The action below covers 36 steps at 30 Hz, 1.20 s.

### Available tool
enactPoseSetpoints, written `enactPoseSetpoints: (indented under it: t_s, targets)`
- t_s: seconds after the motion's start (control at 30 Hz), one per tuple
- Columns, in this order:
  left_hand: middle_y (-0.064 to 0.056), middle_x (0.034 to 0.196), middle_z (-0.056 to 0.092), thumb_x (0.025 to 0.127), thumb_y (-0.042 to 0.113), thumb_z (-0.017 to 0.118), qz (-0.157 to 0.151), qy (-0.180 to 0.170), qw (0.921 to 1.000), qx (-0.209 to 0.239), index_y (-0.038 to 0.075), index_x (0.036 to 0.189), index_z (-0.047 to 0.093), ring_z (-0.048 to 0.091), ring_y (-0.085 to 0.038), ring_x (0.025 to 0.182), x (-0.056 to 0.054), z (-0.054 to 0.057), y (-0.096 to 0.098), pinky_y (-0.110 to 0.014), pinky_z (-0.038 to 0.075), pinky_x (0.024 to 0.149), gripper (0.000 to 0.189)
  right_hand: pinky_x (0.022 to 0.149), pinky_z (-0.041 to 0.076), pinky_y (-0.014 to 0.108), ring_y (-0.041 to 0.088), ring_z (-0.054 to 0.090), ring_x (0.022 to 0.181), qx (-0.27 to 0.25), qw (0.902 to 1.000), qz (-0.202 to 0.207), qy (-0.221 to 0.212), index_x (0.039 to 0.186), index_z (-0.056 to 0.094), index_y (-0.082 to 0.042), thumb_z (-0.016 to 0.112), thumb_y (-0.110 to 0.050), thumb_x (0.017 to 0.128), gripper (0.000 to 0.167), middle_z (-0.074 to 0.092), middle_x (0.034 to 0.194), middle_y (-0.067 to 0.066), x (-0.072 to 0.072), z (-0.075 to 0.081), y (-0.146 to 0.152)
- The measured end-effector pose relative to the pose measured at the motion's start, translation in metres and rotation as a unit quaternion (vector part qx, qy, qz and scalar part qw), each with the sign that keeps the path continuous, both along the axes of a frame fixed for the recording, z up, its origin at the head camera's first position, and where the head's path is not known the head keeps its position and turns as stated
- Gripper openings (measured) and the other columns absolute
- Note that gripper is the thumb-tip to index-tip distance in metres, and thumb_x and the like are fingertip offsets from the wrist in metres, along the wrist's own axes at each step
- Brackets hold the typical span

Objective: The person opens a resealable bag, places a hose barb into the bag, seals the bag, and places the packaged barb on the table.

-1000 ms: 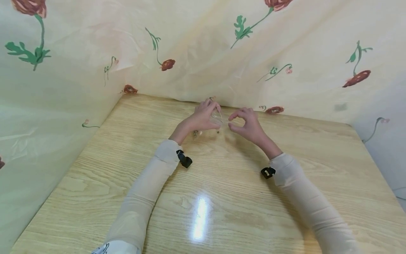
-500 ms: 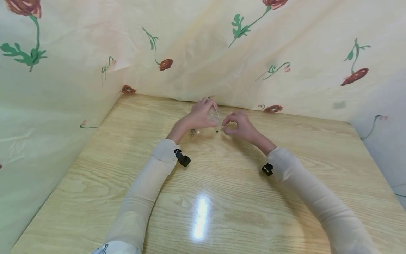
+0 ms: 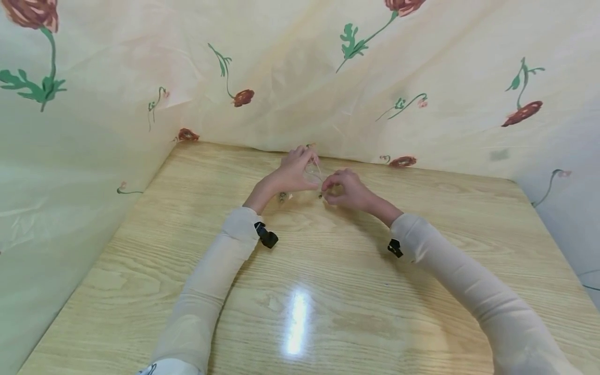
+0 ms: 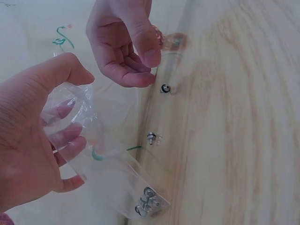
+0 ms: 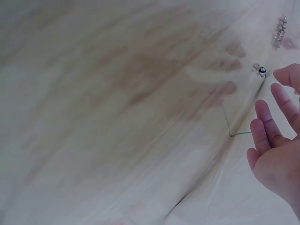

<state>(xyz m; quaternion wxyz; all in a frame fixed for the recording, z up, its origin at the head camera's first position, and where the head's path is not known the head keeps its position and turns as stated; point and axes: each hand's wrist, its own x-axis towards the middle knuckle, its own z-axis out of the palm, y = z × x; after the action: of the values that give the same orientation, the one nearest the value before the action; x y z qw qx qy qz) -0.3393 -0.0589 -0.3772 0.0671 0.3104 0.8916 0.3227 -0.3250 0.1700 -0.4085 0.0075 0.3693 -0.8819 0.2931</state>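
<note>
A clear plastic bag (image 4: 110, 176) hangs from my left hand (image 4: 35, 129), its mouth spread between the curved thumb and the fingers, which show through the film. Several small metal fittings with dark rings (image 4: 149, 202) lie in its bottom corner. My right hand (image 4: 124, 42) is to the right of the bag, thumb and forefinger apart, nothing showing between them. Just below its fingertips a small metal fitting (image 4: 165, 88) stands on the wooden table. Between that one and the bag's corner is another fitting (image 4: 151, 137). In the head view the right hand (image 3: 348, 190) almost meets the left (image 3: 292, 172).
The wooden table (image 3: 300, 250) runs back to a flower-printed cloth (image 3: 281, 73) hanging behind it and along the left. Both hands work close to that back edge. A bright light reflection (image 3: 296, 320) lies on the near tabletop. Black straps (image 3: 266, 235) sit at the wrists.
My right hand has moved left and down toward the fitting on the table, its thumb and forefinger drawing closer together. The left hand keeps holding the bag in nearly the same place.
</note>
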Motion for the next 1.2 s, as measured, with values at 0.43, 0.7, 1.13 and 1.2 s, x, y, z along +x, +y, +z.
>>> enactPoseSetpoints:
  t_s: [0.43, 0.7, 1.13, 1.2]
  targets:
    - [-0.014, 0.137, 0.041, 0.090, 0.026, 0.075, 0.009, 0.009, 0.9999, 0.007, 0.006, 0.126, 0.046, 0.039, -0.032, 0.126, 0.001, -0.001, -0.007, -0.051, 0.028, 0.109, 0.051, 0.096, 0.032, 0.050, 0.031, 0.059, 0.094, 0.035, 0.9986, 0.015, -0.037, 0.104, 0.074, -0.003, 0.074, -0.004, 0.084, 0.020, 0.073, 0.094, 0.012, -0.003, 0.000, -0.001]
    - [-0.020, 0.131, 0.043, 0.090, 0.022, 0.075, 0.017, 0.009, 0.9996, 0.020, 0.007, 0.125, 0.045, 0.038, -0.032, 0.117, 0.002, -0.003, -0.014, -0.050, 0.029, 0.103, 0.048, 0.091, 0.031, 0.043, 0.030, 0.059, 0.094, 0.047, 0.9980, 0.025, -0.034, 0.105, 0.075, -0.005, 0.075, -0.005, 0.084, 0.022, 0.072, 0.095, 0.012, -0.005, -0.002, -0.002]
    - [-0.019, 0.131, 0.043, 0.091, 0.026, 0.074, 0.019, 0.002, 0.9998, 0.007, 0.009, 0.125, 0.045, 0.035, -0.032, 0.117, 0.001, 0.000, -0.016, -0.050, 0.028, 0.102, 0.048, 0.092, 0.033, 0.050, 0.030, 0.057, 0.099, 0.059, 0.9979, 0.007, -0.025, 0.100, 0.077, -0.009, 0.075, -0.009, 0.087, 0.014, 0.071, 0.099, 0.010, 0.001, -0.002, -0.006]
    - [-0.019, 0.131, 0.043, 0.091, 0.026, 0.074, 0.015, 0.003, 0.9999, 0.006, 0.009, 0.125, 0.045, 0.036, -0.032, 0.117, 0.000, 0.000, -0.015, -0.050, 0.028, 0.102, 0.048, 0.093, 0.034, 0.051, 0.029, 0.057, 0.099, 0.058, 0.9980, 0.006, -0.023, 0.099, 0.077, -0.008, 0.075, -0.008, 0.087, 0.012, 0.072, 0.099, 0.010, 0.002, -0.001, -0.006]
